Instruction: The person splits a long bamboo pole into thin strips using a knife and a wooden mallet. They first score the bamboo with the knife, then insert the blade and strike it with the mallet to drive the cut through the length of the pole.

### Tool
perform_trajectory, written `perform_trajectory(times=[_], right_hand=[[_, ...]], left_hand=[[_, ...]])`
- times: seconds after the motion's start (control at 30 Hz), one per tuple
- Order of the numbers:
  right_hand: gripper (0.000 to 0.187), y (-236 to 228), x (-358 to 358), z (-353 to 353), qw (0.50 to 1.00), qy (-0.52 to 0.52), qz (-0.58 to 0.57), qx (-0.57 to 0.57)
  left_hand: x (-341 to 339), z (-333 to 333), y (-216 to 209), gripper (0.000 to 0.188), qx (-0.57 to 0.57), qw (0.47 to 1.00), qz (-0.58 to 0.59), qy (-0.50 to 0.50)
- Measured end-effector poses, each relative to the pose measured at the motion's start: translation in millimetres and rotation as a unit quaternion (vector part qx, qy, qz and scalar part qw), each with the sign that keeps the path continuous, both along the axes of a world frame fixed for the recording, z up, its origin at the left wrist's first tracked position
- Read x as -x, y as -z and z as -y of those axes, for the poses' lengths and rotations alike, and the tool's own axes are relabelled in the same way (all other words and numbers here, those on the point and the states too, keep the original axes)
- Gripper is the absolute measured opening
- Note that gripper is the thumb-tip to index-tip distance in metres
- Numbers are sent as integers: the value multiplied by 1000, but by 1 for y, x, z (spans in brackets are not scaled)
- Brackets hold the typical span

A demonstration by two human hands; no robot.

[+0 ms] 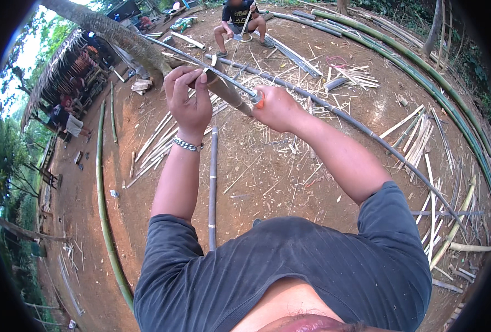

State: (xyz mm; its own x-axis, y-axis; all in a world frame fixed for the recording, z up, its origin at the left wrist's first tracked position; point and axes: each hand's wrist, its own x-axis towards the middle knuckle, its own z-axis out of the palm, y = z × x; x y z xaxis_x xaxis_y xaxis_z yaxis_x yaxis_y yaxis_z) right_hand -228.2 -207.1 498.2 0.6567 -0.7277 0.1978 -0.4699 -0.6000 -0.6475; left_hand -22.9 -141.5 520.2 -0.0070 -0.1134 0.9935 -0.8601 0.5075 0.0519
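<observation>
My right hand (276, 108) is closed around the orange and grey handle (259, 99) of a long-bladed tool (231, 82). Its thin grey blade, seen nearly edge-on, slants up and left past my left fingers; where it ends is hard to tell. Just below the blade lies a brown bamboo piece (230, 95), its lower end near my right fist. My left hand (190, 99), with a chain bracelet on its wrist, has its fingers curled at the bamboo's upper end. A pale tip shows between thumb and fingers. Whether the blade touches the bamboo is unclear.
Across the dirt lie a long dark pole (334, 109), another dark pole (213, 182), a green bamboo pole (102, 199) and split strips (417, 138). A person (240, 25) squats ahead, working with a strip. A leaning tree trunk (112, 36) stands at upper left.
</observation>
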Motion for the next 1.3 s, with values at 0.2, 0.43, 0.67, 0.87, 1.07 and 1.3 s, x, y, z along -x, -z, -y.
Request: perform_trajectory(times=[0.2, 0.43, 0.67, 0.87, 1.07, 1.3], right_hand=[[39, -13, -3, 10, 997, 24, 11, 74], [18, -50, -10, 25, 988, 56, -31, 140], [19, -29, -29, 26, 998, 19, 6, 65], [18, 39, -75, 26, 991, 33, 128, -13], [12, 124, -100, 89, 987, 70, -67, -132], [40, 114, -132, 101, 990, 8, -11, -141]], left_hand=[[-9, 15, -5, 10, 2, 1000, -27, 7], [-26, 27, -17, 9, 1, 1000, -27, -10], [-42, 45, -12, 14, 40, 998, -34, 23], [-52, 40, -7, 19, 45, 997, -52, 40], [-70, 46, -7, 24, 93, 992, 42, 69], [-104, 87, -33, 30, 151, 986, -58, 40]])
